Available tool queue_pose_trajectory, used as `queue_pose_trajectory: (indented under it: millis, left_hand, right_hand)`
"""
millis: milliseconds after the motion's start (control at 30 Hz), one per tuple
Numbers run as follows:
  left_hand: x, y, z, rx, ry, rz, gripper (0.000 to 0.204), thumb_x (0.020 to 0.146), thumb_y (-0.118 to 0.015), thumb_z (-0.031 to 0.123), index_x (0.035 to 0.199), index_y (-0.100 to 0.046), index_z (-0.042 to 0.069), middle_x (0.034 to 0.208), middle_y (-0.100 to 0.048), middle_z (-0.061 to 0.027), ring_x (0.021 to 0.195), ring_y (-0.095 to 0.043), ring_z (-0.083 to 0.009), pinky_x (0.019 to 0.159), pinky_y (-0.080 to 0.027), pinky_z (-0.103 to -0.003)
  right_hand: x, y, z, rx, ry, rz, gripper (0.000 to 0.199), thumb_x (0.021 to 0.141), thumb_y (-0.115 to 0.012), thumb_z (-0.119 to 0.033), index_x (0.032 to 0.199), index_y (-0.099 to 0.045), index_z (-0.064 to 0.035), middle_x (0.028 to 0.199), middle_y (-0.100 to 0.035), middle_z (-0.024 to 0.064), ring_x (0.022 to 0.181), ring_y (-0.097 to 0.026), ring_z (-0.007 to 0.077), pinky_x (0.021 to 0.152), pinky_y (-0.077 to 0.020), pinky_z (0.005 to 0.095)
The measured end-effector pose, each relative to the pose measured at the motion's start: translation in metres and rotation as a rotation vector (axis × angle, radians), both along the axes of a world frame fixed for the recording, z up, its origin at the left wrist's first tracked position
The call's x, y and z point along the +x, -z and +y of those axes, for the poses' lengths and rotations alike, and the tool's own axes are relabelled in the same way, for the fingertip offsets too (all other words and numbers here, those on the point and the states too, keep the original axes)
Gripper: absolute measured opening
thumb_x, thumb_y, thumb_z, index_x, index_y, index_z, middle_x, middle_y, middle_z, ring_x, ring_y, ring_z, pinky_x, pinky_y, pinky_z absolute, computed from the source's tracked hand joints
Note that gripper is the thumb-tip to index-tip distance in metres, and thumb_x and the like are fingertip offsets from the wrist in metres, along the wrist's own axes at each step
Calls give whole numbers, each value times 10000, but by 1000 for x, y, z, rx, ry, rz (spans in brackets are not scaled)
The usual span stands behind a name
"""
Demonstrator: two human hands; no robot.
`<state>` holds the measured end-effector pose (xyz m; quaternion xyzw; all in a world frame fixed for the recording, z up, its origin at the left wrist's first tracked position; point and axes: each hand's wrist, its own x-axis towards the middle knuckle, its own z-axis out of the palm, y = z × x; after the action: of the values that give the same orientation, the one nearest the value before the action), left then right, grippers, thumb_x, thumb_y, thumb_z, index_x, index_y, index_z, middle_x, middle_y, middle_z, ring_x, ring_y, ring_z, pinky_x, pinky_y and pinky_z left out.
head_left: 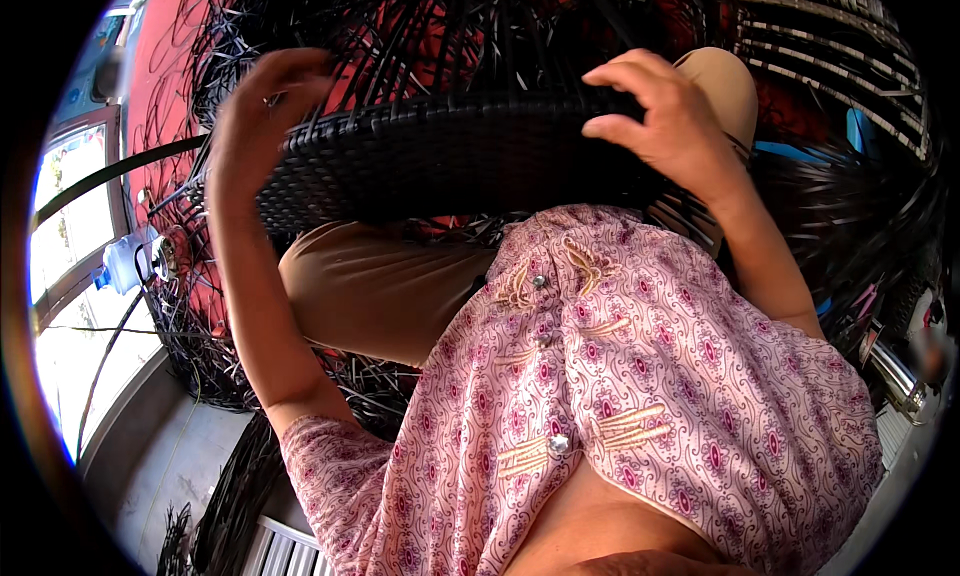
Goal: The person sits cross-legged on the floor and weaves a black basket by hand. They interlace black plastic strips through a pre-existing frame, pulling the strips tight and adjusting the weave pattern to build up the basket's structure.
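Note:
A curved black woven piece (400, 156), like wicker made of flat plastic strips, lies across my lap. Loose strips (440, 61) fan upward from its far edge. My left hand (265, 111) is raised over the left end of the weave. Its fingers are bent and smeared by motion, so whether they hold a strip is unclear. One long dark strip (120, 176) runs out leftward from beside that wrist. At the right end of the woven edge, my right hand (660, 116) has its thumb and fingers apart, with nothing visible between them.
Tangled black strips (190, 346) cover much of the red floor covering (165, 56). A large clear bottle (125, 264) stands by the bright doorway at left. Bundled dark strips (850, 211) and a blue object (860, 131) are at right; a ribbed frame (830, 56) is at far right.

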<state>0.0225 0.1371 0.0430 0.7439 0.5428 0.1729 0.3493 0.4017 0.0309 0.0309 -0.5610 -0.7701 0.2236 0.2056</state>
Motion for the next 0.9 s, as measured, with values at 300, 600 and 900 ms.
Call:
queue_pose_trajectory:
  millis: [300,600,900]
  left_hand:
    - [137,55,-41,278,508,100,419,761,-787,282,1105,-685,66,1087,-622,-100,1082,-573,-277,944,-454,-388]
    - [152,53,-67,369,325,56,355,696,-810,245,994,-708,80,927,-627,-52,953,-583,-273,828,-485,-385]
    - [155,57,-56,276,294,61,353,645,-846,151,934,-668,55,921,-635,-57,952,-601,-266,831,-490,-382]
  right_hand:
    - [-26,29,3,111,-47,-150,407,665,-855,-294,947,-676,-61,934,-611,75,943,-600,262,858,-502,386]
    - [-23,42,1,191,-27,-53,400,635,-875,-261,865,-612,-66,911,-599,71,907,-607,264,815,-505,381]
    - [-26,51,18,53,-18,43,384,626,-874,-225,839,-594,-70,863,-604,68,879,-619,276,774,-509,399]
